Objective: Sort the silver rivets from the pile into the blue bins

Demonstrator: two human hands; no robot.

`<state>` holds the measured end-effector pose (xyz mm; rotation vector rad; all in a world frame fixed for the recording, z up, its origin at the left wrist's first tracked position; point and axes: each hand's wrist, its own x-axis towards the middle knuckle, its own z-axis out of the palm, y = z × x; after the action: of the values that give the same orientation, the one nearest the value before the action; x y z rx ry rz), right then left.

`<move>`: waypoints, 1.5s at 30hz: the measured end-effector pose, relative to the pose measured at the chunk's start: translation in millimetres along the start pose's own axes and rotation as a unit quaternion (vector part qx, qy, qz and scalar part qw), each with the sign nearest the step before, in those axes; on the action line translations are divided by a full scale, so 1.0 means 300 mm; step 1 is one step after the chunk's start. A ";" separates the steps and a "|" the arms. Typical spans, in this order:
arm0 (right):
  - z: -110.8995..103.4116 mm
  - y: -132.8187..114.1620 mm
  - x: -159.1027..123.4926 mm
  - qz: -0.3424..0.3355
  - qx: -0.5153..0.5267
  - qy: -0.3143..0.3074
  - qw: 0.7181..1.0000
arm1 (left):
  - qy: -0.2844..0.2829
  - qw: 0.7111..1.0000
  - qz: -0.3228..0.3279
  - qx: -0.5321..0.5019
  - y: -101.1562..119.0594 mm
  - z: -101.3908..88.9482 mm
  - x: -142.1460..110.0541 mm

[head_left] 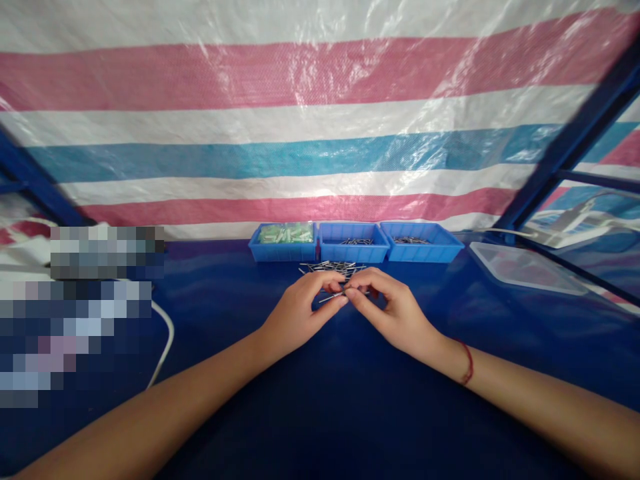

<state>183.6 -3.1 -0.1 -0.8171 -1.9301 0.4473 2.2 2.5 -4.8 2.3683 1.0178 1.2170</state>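
the blue table (350, 413) spreads wide on the near side of the grip; beyond the grip, three blue bins (353, 254) stand side by side near the far edge, before a striped sheet (300, 160). a white cable (169, 340) curves well to its left. both forearms slant in from the near corners, wrists bent so the left hand (297, 308) and right hand (403, 310) meet at the fingertips. the grip is pinched together: both hands' thumbs and fingers close on a thin rod (330, 297), one end poking out leftward. a pile of rods (333, 266) lies just beyond.
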 end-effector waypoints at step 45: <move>-0.267 0.239 0.147 0.379 0.245 0.340 0.825 | -0.056 0.966 -0.110 0.226 -0.031 -0.002 -0.002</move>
<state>265.3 76.3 22.3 -1.1717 -0.7146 0.9286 -2.8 8.7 -9.9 2.5177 1.6085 0.8260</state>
